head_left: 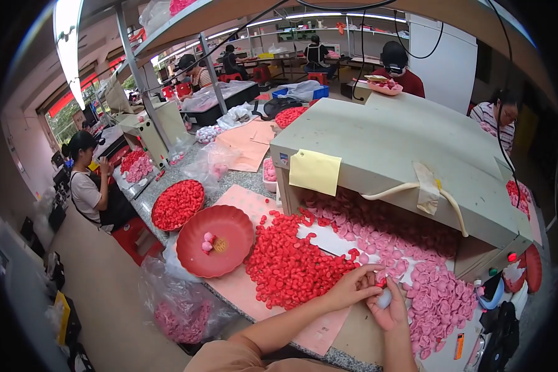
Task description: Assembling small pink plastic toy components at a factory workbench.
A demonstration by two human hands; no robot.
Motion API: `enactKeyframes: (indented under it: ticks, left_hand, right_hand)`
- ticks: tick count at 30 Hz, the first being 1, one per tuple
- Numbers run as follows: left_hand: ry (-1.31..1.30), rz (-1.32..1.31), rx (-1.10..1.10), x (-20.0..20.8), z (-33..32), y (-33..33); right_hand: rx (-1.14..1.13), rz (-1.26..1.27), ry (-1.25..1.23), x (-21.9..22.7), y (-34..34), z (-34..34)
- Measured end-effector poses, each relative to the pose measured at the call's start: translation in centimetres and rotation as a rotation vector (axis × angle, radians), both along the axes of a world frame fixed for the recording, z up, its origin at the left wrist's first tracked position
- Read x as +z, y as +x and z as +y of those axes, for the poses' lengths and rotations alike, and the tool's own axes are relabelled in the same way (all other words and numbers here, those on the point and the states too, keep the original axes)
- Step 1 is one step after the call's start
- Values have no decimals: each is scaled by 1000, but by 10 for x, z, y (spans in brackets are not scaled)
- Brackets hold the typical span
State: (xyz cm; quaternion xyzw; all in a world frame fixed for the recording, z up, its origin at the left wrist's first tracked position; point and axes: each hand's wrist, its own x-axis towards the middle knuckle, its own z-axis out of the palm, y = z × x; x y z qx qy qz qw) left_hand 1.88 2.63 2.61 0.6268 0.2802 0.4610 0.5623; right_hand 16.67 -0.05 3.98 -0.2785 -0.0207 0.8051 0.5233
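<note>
My hands meet over the front of the table, between a heap of small red bean-shaped pieces (291, 260) and a heap of pink cupped pieces (440, 297). The fingers of my left hand (352, 289) are pinched at a small red piece (381, 282). My right hand (392, 317) curls around a pale, whitish rounded object (384, 299) just below the red piece; its exact kind is unclear. Whether the two are joined cannot be made out. To the left, a red scalloped plate (195, 257) carries a few pink-and-red pieces.
A grey box-shaped machine (353, 130) with an open front stands behind the heaps, pink pieces inside it. A round tray of red pieces (178, 204) sits beyond the plate. An orange lighter (459, 346) lies at the right. A plastic bag (183, 310) hangs low left. Several people work around.
</note>
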Motion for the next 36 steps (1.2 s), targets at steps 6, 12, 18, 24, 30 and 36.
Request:
enactKeyframes:
  ticks: [6, 12, 18, 24, 30, 36]
  left_hand:
    - [315, 250, 201, 10, -1, -4]
    - [-248, -405, 41, -1, 11, -4]
    - [-513, -849, 10, 19, 18, -29]
    - [-70, -880, 387, 119, 55, -158]
    - [377, -972, 615, 243, 84, -325]
    - [197, -1048, 425, 190, 66, -281]
  right_hand:
    - [70, 164, 99, -12, -2, -2]
    - [90, 46, 84, 0, -6, -5]
    - [13, -310, 145, 10, -6, -11]
    - [69, -530, 390, 5, -11, -20]
    - [202, -645, 541, 2, -18, -18]
    - [267, -940, 642, 2, -17, -25]
